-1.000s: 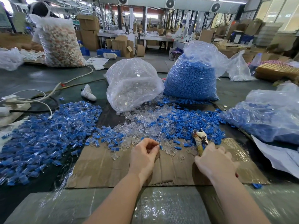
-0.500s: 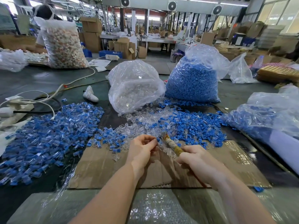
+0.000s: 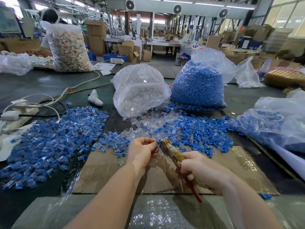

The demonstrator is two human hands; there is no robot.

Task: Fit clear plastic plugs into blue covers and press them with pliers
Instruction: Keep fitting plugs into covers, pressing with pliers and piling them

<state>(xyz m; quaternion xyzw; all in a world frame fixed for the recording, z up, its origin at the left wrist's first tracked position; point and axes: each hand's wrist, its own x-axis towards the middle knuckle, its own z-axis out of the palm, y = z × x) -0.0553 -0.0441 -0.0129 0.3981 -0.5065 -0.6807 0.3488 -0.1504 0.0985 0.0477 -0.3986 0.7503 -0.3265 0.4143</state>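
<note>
My left hand (image 3: 142,150) pinches a small blue cover with a clear plug (image 3: 158,142) at its fingertips. My right hand (image 3: 203,171) grips the pliers (image 3: 173,152) by their taped handles, and the jaws meet the small part. A red handle end (image 3: 194,190) sticks out below the hand. Both hands hover over a sheet of cardboard (image 3: 102,172). Loose clear plugs (image 3: 151,124) and blue covers (image 3: 198,131) lie heaped just beyond. A wide pile of joined blue and clear pieces (image 3: 49,139) spreads at the left.
A bag of clear plugs (image 3: 140,91) and a bag of blue covers (image 3: 199,83) stand behind the heaps. Another bag of blue parts (image 3: 272,123) lies at the right. White cables and a power strip (image 3: 14,113) sit at far left. A person sits at the back left.
My right hand swung the pliers from the blue heap leftward to the part in my left hand. The jaws have closed in on the part since half a second ago.
</note>
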